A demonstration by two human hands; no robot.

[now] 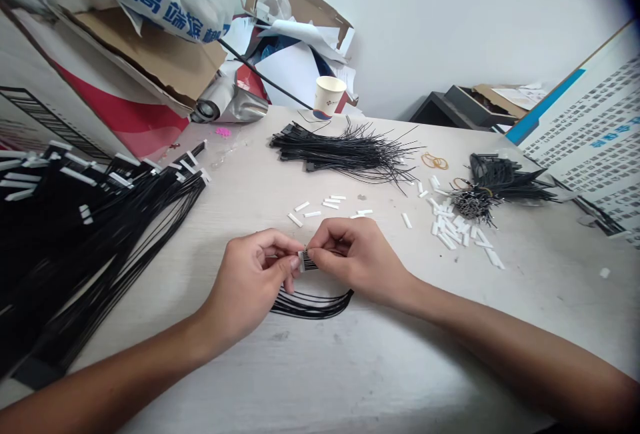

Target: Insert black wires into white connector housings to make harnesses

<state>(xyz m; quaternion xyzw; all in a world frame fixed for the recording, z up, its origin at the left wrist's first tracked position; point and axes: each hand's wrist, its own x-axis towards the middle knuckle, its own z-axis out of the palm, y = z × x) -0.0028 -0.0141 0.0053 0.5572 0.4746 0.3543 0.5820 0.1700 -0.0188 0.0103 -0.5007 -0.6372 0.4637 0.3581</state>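
Note:
My left hand [255,274] pinches a small white connector [302,261] between thumb and fingers. Beside it, my right hand [353,254] is closed, thumb and index finger gripping the black wires [311,261] where they enter the connector. Below the hands, the same kind of thin black wires form a loop of cable [320,306] lying on the table. Beyond my fingertips lie several loose white plastic pieces [330,203]. The fingers hide the far ends of the wires and part of the connector.
Black wire harnesses with white connectors [125,181] are heaped at left. At the back lies a bundle of black wires [345,151], near a paper cup [329,96]. Right are white pieces [453,227], another wire bundle [495,181] and rubber bands [434,161]. Cardboard boxes [135,47] stand back left.

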